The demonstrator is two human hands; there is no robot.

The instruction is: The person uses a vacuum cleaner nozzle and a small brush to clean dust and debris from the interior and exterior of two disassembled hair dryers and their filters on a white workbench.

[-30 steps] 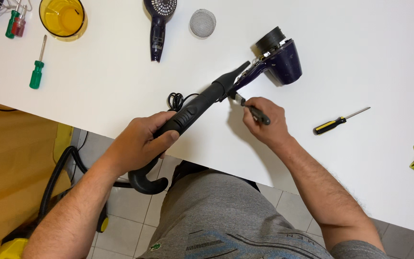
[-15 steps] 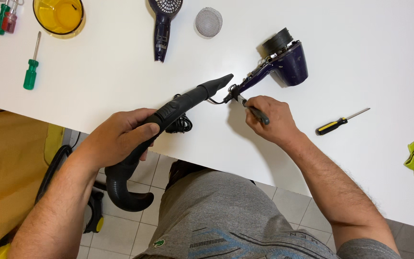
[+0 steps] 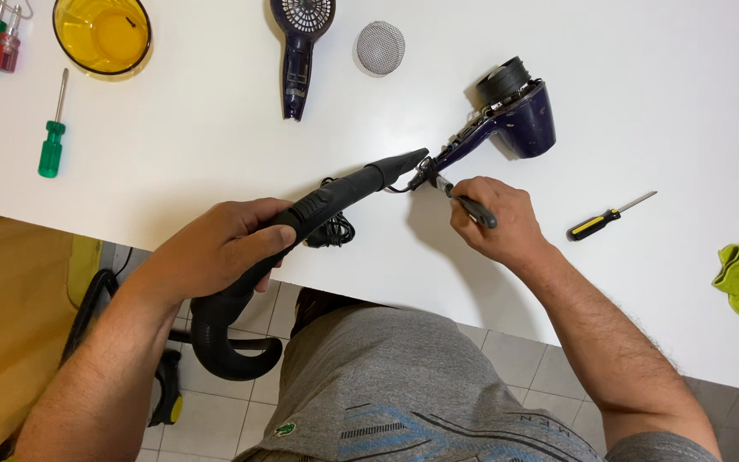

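Left hand: the left hand (image 3: 220, 248) sits at centre-left of the frame, fingers wrapped shut around the grip of a black nozzle wand (image 3: 318, 210).
Wand axis: it runs from a curved hose end at lower left, off the table edge, up and to the right; its narrow tip (image 3: 412, 158) points at the handle end of the opened hair dryer (image 3: 506, 120).
Right hand: the right hand (image 3: 498, 224) lies just right of centre, closed around a small dark-handled tool (image 3: 464, 201) whose metal end reaches up-left.
Meeting point: tool end and wand tip come together at the lower end of the dryer handle, where the wiring shows; whether the wand tip touches it I cannot tell.
Dryer axis: handle at lower left, barrel at upper right, nearly in line with the wand.
Nearer hand: the right hand is just beside the dryer's handle end; the left is well back along the wand.
Cord: a black coiled cord (image 3: 335, 231) lies under the wand near the table edge.
Further out: yellow-handled screwdriver (image 3: 596, 222) to the right, detached dryer shell (image 3: 299, 47) and round mesh filter (image 3: 380, 47) at top centre.
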